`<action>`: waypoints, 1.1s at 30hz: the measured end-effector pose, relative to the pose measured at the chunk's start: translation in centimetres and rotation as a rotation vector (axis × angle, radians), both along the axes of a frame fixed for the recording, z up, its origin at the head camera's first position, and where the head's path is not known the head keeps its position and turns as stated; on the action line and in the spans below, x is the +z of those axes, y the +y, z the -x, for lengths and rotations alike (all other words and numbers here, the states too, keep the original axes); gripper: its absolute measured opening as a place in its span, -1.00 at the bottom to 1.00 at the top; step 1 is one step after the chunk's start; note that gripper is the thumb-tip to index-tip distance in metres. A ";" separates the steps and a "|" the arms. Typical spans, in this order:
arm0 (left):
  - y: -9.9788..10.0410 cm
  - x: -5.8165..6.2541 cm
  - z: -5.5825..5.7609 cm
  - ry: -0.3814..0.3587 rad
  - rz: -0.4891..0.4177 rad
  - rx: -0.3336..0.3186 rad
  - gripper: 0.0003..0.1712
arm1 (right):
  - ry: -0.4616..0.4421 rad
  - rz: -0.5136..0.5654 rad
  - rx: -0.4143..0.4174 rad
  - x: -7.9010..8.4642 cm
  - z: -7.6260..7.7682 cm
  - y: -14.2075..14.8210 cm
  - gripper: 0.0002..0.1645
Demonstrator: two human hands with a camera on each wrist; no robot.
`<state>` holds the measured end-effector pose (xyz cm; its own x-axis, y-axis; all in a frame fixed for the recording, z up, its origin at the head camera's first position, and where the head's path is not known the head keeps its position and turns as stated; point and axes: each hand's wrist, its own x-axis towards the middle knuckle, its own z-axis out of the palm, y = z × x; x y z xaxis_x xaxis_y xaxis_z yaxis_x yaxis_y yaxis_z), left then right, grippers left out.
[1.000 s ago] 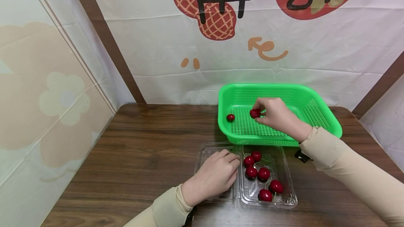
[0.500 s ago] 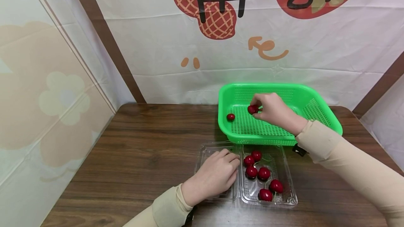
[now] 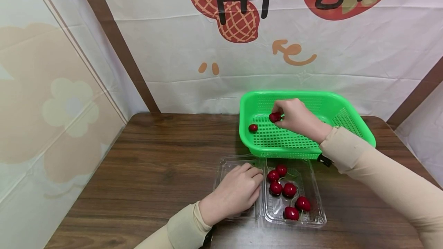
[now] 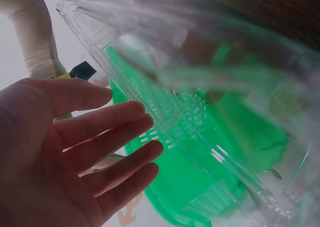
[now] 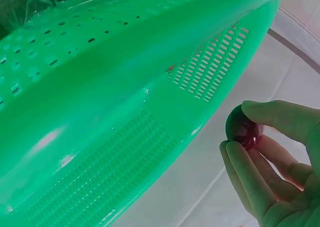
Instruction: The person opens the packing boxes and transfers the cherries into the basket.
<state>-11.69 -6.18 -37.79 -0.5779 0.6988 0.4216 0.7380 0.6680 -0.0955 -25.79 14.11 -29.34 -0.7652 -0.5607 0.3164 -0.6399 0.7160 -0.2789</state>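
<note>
My right hand (image 3: 299, 116) pinches a dark red cherry (image 3: 275, 117) between thumb and fingertips, over the green basket (image 3: 363, 135). In the right wrist view the same cherry (image 5: 242, 128) sits at the fingertips. A second cherry (image 3: 253, 128) lies on the basket floor at the left. My left hand (image 3: 235, 191) is over the left half of a clear plastic clamshell box (image 3: 320, 218). Its fingers (image 4: 120, 142) look extended in the left wrist view, beside the clear plastic; contact is hard to tell. Several cherries (image 3: 289, 190) with stems lie in the box's right half.
The basket stands at the back of the brown wooden table (image 3: 149, 176), just behind the clamshell box. A printed cloth (image 3: 180, 49) hangs behind the table, and another pale cloth (image 3: 52, 107) is at the left.
My right hand has shifted left and slightly toward the back over the basket, carrying the cherry nearer the one lying there. My left hand has stayed in place.
</note>
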 end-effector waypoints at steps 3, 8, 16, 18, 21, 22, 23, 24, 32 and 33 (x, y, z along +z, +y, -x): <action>0.0 0.0 0.0 -0.001 0.000 -0.001 -0.82 | -0.015 -0.010 -0.003 0.1 0.2 -0.1 -0.78; 0.0 0.1 0.0 0.002 -0.001 -0.003 -0.81 | -0.035 -0.017 -0.022 0.2 0.7 -0.2 -0.79; 0.0 0.2 -0.1 -0.001 0.007 -0.003 -0.81 | -0.052 -0.014 -0.022 0.0 1.4 -0.5 -0.79; -0.1 0.1 -0.1 -0.001 0.008 -0.002 -0.81 | -0.049 -0.019 -0.018 0.0 1.5 -0.6 -0.79; -0.1 0.1 -0.1 0.000 0.008 -0.001 -0.81 | -0.056 -0.027 -0.020 0.1 1.7 -0.8 -0.79; -0.1 0.1 -0.1 0.000 0.008 -0.001 -0.81 | -0.063 -0.028 -0.022 0.1 1.8 -0.8 -0.78; -0.1 0.1 -0.1 0.001 0.008 -0.001 -0.80 | -0.068 -0.029 -0.028 0.1 1.8 -0.8 -0.78; -0.1 0.1 -0.1 0.001 0.009 -0.001 -0.80 | -0.074 -0.029 -0.028 0.2 1.9 -0.9 -0.78; -0.1 0.1 -0.1 -0.005 0.014 -0.001 -0.80 | -0.095 -0.040 -0.020 0.2 2.3 -1.2 -0.78; -0.1 0.1 -0.1 -0.005 0.013 -0.001 -0.80 | -0.095 -0.044 -0.019 0.2 2.4 -1.3 -0.78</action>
